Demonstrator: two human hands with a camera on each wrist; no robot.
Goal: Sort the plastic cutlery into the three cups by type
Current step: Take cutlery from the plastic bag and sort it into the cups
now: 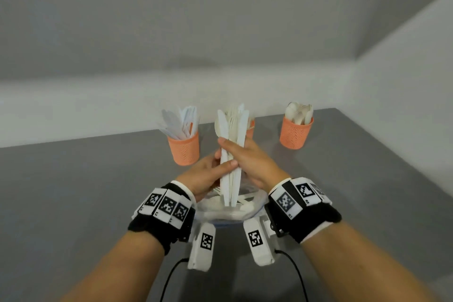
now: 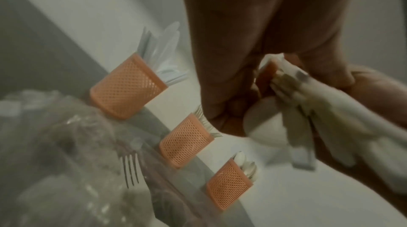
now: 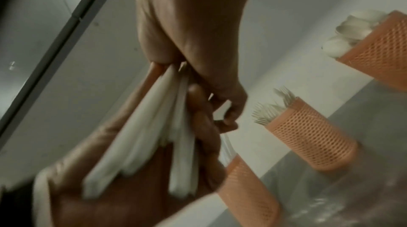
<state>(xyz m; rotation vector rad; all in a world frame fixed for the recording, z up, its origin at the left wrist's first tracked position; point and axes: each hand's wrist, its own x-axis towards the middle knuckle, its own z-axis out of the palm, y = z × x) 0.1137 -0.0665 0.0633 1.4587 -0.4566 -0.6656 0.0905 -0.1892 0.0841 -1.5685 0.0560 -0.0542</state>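
Cutlery bundle (image 1: 231, 154) upright between both hands

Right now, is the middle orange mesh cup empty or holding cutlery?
Holding cutlery: fork tines stick out of the middle orange mesh cup, clearest in the right wrist view.

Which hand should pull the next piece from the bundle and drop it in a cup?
Right, probably. The left hand grips the bundle of cutlery low at the handles, anchoring it; the right hand pinches higher up, fingers across the front, freer to draw one out.
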